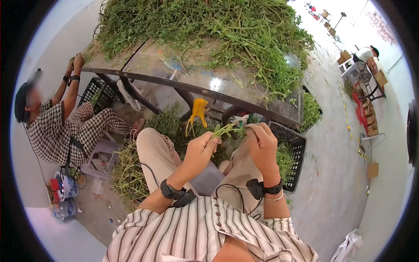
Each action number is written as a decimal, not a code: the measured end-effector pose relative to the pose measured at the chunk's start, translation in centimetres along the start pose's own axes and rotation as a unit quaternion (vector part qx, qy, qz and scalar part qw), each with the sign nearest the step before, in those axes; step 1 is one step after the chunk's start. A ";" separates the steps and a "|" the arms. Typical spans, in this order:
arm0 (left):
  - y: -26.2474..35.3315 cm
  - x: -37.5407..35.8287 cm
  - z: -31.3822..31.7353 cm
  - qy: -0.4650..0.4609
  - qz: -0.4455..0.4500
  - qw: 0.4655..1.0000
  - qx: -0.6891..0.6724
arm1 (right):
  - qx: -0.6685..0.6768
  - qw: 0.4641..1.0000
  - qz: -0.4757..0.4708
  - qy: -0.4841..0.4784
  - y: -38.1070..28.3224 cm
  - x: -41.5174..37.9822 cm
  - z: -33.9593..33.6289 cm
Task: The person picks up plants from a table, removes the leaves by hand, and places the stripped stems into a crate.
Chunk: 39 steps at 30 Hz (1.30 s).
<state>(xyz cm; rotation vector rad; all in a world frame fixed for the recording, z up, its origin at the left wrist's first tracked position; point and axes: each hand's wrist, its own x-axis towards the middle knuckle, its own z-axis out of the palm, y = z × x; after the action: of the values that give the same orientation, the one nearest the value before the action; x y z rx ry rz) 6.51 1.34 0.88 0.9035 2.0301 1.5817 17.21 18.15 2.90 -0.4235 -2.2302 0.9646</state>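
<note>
Above my lap, my left hand (pixel 203 148) is closed around the lower stems of a small leafy green sprig (pixel 225 130). My right hand (pixel 262 144) faces it, thumb and fingers pinched at the sprig's other end; the exact contact is partly hidden by the fingers. Just beyond both hands is the table edge, and a heap of leafy green stems (pixel 205 30) covers much of the dark table (pixel 196 83). From the edge hangs a yellow strip of cloth or plastic (pixel 199 114), left of the sprig.
A black crate (pixel 299 148) with greens stands right of my knees. Loose stems (pixel 128 174) lie on the floor by my left leg. A co-worker (pixel 56 126) in checkered clothes sits at left, hands at the table. Another person (pixel 365 54) is far right, near boxes.
</note>
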 end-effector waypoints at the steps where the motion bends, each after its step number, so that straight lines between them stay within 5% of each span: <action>1: 0.1 0.1 -0.2 -0.001 0.004 1.000 0.002 | -0.001 1.000 -0.004 -0.001 0.1 0.5 -0.2; 13: 4.7 6.7 -2.1 0.001 0.090 0.985 0.146 | -0.144 0.981 -0.079 0.107 7.6 8.6 0.0; 15: 5.5 8.8 -1.5 0.039 0.257 0.955 0.142 | -0.152 0.978 -0.082 0.120 7.7 8.5 0.1; 18: 7.2 13.9 -0.9 0.030 0.325 0.930 0.170 | -0.170 0.972 -0.085 0.139 7.6 8.4 0.3; 21: 9.7 19.7 0.6 -0.003 0.303 0.924 0.235 | -0.172 0.969 -0.093 0.151 7.4 8.4 0.3; 23: 9.8 22.6 2.1 0.103 0.380 0.888 0.239 | -0.167 0.969 -0.096 0.155 7.5 8.2 0.2; 27: 9.2 24.6 0.9 0.074 0.307 0.901 0.297 | -0.169 0.974 -0.078 0.130 7.7 8.0 0.0; 29: 7.7 24.1 -1.0 -0.011 0.289 0.908 0.303 | -0.172 0.972 -0.082 0.134 7.6 8.1 0.2; 39: 2.7 23.5 -8.7 0.041 0.168 0.940 0.295 | -0.204 0.966 -0.080 0.139 7.1 7.9 0.2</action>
<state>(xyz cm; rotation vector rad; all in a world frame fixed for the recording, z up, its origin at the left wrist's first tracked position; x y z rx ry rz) -15.24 12.26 7.41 1.4852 2.5759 1.1718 11.50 26.97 1.06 -0.5149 -2.1561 0.3311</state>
